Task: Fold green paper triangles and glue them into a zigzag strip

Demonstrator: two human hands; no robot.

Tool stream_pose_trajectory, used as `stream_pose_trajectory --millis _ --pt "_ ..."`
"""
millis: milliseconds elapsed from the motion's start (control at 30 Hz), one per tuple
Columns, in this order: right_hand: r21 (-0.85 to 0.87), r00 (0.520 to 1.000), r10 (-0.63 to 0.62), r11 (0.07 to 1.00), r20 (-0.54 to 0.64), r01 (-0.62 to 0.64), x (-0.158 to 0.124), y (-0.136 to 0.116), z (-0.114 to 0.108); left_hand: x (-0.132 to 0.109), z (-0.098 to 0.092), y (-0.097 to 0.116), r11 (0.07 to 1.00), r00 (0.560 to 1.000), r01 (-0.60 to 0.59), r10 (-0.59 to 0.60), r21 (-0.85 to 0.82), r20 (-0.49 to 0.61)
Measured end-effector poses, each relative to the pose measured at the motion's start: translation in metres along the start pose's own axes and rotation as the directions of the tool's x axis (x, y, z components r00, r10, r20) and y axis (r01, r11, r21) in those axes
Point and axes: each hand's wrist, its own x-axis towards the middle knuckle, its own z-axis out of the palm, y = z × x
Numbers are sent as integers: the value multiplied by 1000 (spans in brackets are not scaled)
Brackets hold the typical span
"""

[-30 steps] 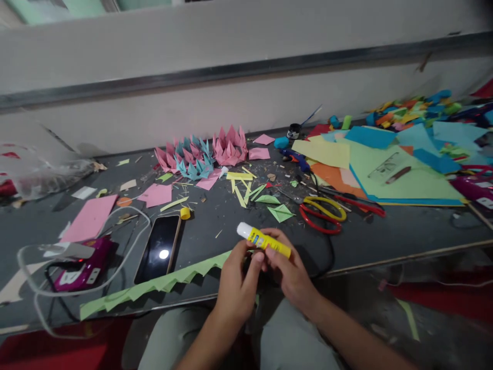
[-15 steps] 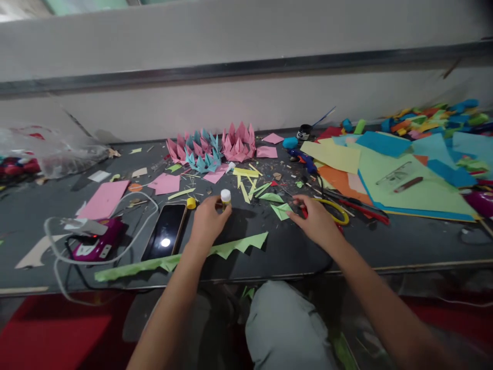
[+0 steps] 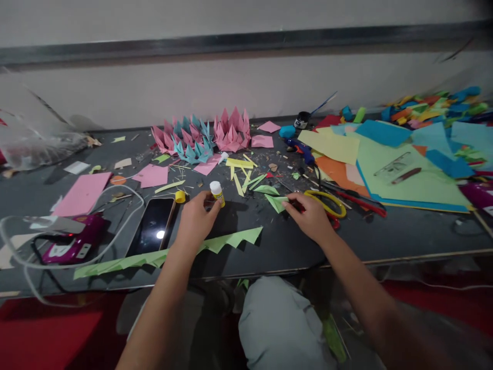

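My left hand (image 3: 199, 213) has its thumb and fingers closed around a small glue stick (image 3: 217, 192) with a white top, upright over the dark table. A folded light green paper piece (image 3: 276, 204) is pinched at its right end by my right hand (image 3: 306, 213). Another green folded piece (image 3: 266, 190) lies just behind it. A long green zigzag strip (image 3: 231, 240) runs along the near side of the table, partly hidden under my left forearm. The yellow cap (image 3: 180, 197) rests left of my left hand.
Phone (image 3: 152, 226), purple device (image 3: 79, 241) and white cable sit at left. Pink and blue paper crowns (image 3: 232, 131) stand behind. Yellow-handled scissors (image 3: 327, 203), a glue gun (image 3: 302, 149) and stacked coloured sheets (image 3: 408, 180) are on the right.
The view has shifted slightly. My right hand's fingers have closed on the green piece, which is now tilted. The glue stick leans a little more in my left hand.
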Motion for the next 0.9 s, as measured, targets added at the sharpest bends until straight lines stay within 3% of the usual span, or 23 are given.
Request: stream_pose_trajectory --millis 100,200,267,367,467,667,800,900 --pt "43 999 17 999 32 -18 0 -2 -1 -12 -10 7 981 995 -51 66 188 -74" --pt "114 998 31 993 54 -37 -1 -3 -1 -32 -19 21 926 962 -153 220 346 -164" --pt "218 998 40 974 57 -52 -2 -2 1 -45 -16 30 917 947 -289 316 275 -57" --pt "414 996 68 906 55 -85 -3 0 3 -52 1 33 873 861 -465 408 147 303" --pt "469 992 81 875 101 -120 -5 0 2 -50 16 30 855 836 -475 366 208 408" --pt "433 946 33 883 322 -178 -6 -8 -2 -47 16 30 838 855 -474 363 271 371" --pt "380 942 1 915 336 -136 -6 -7 -2 -47 12 32 850 873 -440 329 289 361" --pt "346 949 -5 932 314 -110 -5 -7 -2 -44 9 28 915 902 -353 278 194 329"
